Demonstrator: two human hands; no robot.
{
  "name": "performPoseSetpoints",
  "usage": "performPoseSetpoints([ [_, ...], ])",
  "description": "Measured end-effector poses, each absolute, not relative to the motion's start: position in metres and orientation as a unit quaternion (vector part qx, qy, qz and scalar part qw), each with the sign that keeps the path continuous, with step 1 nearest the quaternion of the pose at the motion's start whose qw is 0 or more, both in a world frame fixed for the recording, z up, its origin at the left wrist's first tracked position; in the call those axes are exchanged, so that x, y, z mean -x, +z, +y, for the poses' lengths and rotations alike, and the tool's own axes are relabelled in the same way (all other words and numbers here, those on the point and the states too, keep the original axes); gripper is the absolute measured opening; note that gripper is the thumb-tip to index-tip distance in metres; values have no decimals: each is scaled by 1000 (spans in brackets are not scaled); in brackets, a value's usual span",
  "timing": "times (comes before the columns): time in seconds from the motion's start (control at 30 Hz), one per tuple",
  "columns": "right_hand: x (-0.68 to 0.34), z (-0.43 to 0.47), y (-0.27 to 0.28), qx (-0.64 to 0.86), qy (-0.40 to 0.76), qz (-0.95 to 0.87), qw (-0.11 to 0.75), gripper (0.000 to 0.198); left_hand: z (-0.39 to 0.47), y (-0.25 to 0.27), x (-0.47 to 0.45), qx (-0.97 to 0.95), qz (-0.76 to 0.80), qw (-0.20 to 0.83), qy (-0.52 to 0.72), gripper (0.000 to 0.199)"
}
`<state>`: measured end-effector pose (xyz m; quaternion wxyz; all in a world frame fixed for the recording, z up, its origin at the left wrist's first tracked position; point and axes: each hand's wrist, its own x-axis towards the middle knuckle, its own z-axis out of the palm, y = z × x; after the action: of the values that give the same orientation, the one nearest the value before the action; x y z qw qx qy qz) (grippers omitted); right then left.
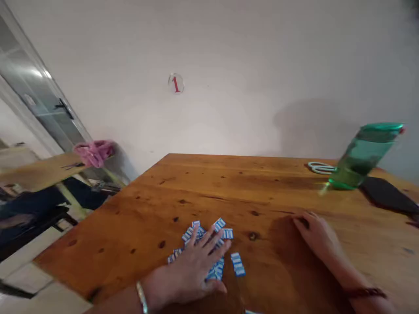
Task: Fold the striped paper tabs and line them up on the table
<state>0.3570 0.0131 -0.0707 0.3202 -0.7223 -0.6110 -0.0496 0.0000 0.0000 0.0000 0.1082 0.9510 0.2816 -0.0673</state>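
My left hand (199, 261) lies palm down with its fingers spread over a loose pile of small white-and-blue printed pieces (216, 270). Part of the pile is hidden beneath the palm and fingers. One strip of these pieces (238, 264) lies apart, just right of the thumb side. To the right, my right hand (316, 233) rests on the wooden table (262, 279). Its fingers are loosely curled toward the thumb, and nothing shows in them.
A green translucent bottle (365, 157) stands at the back right, beside a coiled white cable (321, 168) and a flat dark object (389, 194). At left, a pink cloth (94, 152) lies on a second table (42, 170), near a door (42, 87).
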Motion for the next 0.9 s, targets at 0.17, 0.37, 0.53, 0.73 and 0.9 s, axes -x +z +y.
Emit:
performPoseSetpoints([
  [0.17, -357, 13, -70, 719, -53, -615, 321, 27, 24, -8, -1, -903, 424, 44, -53, 79],
  [0.37, -354, 12, -67, 730, -51, -604, 316, 26, 6, -12, 14, -933, 350, 62, -53, 81],
  [0.53, -354, 13, -67, 735, -43, -597, 318, 25, 23, -14, 5, -898, 438, 26, -36, 79],
  [0.73, -354, 13, -67, 732, -46, -601, 319, 26, 37, -10, -16, -918, 393, 41, -33, 77],
  [0.9, -354, 13, -66, 737, -37, -597, 316, 25, 2, 10, -29, -972, 213, 96, -25, 72],
])
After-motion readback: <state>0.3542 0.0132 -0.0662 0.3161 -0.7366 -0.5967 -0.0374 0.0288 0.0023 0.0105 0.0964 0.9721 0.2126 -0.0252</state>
